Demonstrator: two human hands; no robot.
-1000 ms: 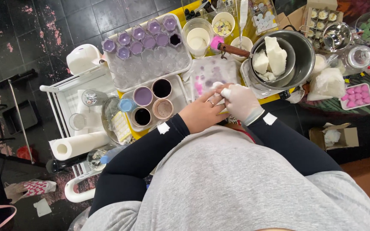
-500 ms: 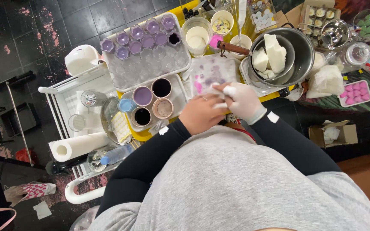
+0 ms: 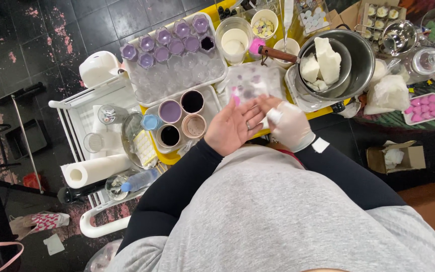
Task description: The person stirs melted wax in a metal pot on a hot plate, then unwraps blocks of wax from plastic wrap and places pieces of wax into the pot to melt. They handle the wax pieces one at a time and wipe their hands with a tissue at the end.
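My left hand (image 3: 231, 127) is bare, with a ring on one finger. Its fingers are spread flat and hold nothing. My right hand (image 3: 290, 124) wears a white glove and lies just to its right, fingertips close to the left fingers, with nothing in it. Both hover at the near edge of a white sheet stained with purple spots (image 3: 251, 81) on the yellow table (image 3: 166, 157). Left of my left hand stands a tray (image 3: 210, 103) with several round cups of purple, dark and beige liquid.
A steel pot (image 3: 362, 63) with white wax chunks sits at the right. At the back is a clear tray of small purple-filled cups (image 3: 174, 58). A paper towel roll (image 3: 94, 171), a bottle (image 3: 140, 179) and a white rack (image 3: 79, 108) lie left. A cardboard box (image 3: 396, 157) is on the floor.
My left hand has let go of the gloved right hand's fingers and opened flat. Both hands have drawn slightly apart.
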